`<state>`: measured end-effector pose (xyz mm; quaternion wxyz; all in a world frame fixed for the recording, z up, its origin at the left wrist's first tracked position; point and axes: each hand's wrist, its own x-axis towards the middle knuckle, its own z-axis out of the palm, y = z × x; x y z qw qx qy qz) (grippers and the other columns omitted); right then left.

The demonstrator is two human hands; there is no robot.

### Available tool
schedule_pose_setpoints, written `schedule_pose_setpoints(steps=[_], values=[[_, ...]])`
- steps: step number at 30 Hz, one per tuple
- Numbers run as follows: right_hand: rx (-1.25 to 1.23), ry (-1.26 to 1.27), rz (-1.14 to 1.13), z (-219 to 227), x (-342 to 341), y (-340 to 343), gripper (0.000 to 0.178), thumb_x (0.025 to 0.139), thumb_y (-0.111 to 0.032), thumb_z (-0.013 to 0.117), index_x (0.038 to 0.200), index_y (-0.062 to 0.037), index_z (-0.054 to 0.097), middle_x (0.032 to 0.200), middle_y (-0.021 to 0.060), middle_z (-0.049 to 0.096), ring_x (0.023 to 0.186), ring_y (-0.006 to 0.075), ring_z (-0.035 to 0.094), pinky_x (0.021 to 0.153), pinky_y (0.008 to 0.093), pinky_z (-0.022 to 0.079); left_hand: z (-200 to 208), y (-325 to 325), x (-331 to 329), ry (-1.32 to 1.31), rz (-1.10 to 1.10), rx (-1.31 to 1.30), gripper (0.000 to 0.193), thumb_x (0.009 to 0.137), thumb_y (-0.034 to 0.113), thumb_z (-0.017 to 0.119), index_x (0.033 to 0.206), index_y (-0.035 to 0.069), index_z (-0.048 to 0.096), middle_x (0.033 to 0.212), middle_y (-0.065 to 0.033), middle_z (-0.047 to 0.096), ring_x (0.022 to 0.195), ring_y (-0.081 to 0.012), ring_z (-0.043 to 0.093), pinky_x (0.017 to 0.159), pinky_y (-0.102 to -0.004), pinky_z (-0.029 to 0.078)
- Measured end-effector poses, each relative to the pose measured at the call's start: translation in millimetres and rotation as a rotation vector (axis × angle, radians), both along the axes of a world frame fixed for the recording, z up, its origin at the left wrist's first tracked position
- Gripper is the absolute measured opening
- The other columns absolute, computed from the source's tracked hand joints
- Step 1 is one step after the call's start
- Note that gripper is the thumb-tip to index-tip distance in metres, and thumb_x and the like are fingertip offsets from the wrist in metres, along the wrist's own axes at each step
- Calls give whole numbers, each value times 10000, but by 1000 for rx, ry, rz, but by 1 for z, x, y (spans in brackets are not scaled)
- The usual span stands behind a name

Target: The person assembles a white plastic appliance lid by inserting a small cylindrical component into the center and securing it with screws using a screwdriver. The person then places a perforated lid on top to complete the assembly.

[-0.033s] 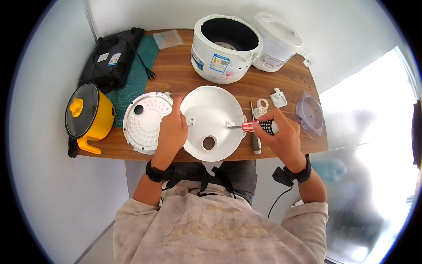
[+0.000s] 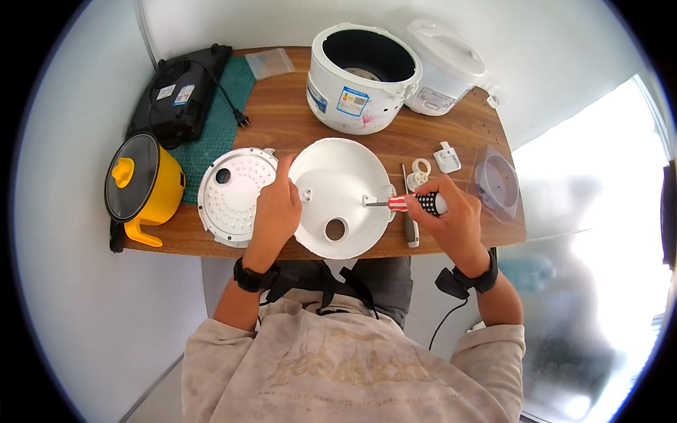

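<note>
A white, bowl-shaped rice cooker lid shell (image 2: 338, 180) lies hollow side up at the table's front edge. A round hole (image 2: 336, 229) opens in its near part. My left hand (image 2: 278, 204) holds the shell's left rim, thumb along the edge, its other fingers mostly hidden. In my right hand (image 2: 451, 215) is a screwdriver (image 2: 409, 204) with a red, white and black handle. Its shaft points left, the tip at a small bracket (image 2: 369, 200) inside the shell's right side. Left of the shell, partly behind my left hand, rests a round dimpled inner plate (image 2: 236, 201).
Behind stand a white rice cooker body (image 2: 363, 106) and another white cooker (image 2: 444, 70). On the right are a grey-handled tool (image 2: 411, 229), small white parts (image 2: 446, 157) and a clear plastic piece (image 2: 496, 185). A yellow pot (image 2: 159, 183) and black appliance (image 2: 180, 95) occupy the left.
</note>
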<state>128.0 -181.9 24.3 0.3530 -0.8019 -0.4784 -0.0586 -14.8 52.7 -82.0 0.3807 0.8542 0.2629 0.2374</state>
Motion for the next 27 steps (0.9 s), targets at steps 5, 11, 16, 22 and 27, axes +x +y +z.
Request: schedule_pose_setpoints(steps=[5, 11, 16, 22, 27], values=[[21, 20, -140, 0, -5, 6, 200, 835, -146, 792, 863, -49, 619, 741, 82, 685, 574, 217, 635, 560, 313, 508, 1, -3, -1, -35, -9, 3, 463, 960, -2, 484, 1413, 70, 421, 923, -278, 693, 844, -459, 681, 743, -530, 525], [143, 28, -245, -10, -11, 8, 172, 843, -121, 774, 839, -47, 619, 690, 84, 659, 553, 195, 609, 559, 303, 498, -1, -12, -8, -91, 8, 8, 466, 970, 11, 457, 1432, 50, 410, 924, -272, 693, 833, -447, 685, 757, -520, 525], [158, 23, -287, -10, -14, 12, 179, 848, -120, 768, 823, -46, 607, 671, 88, 644, 538, 190, 594, 548, 306, 489, 5, -16, -11, -56, 18, -57, 483, 971, 21, 426, 1453, 44, 395, 982, -278, 693, 839, -429, 695, 775, -496, 536], [187, -8, -363, -15, -15, 14, 188, 847, -124, 768, 812, -55, 597, 642, 88, 625, 516, 210, 578, 530, 310, 479, 1, -22, -14, -79, 25, -39, 497, 962, 18, 416, 1458, 43, 399, 1043, -286, 685, 856, -427, 697, 792, -481, 543], [194, -30, -381, -16, -17, 18, 194, 843, -132, 774, 808, -61, 597, 642, 88, 624, 510, 219, 578, 525, 317, 479, 0, -24, -15, -98, 36, -32, 504, 961, 17, 412, 1465, 31, 388, 1063, -288, 681, 862, -428, 696, 795, -471, 544]])
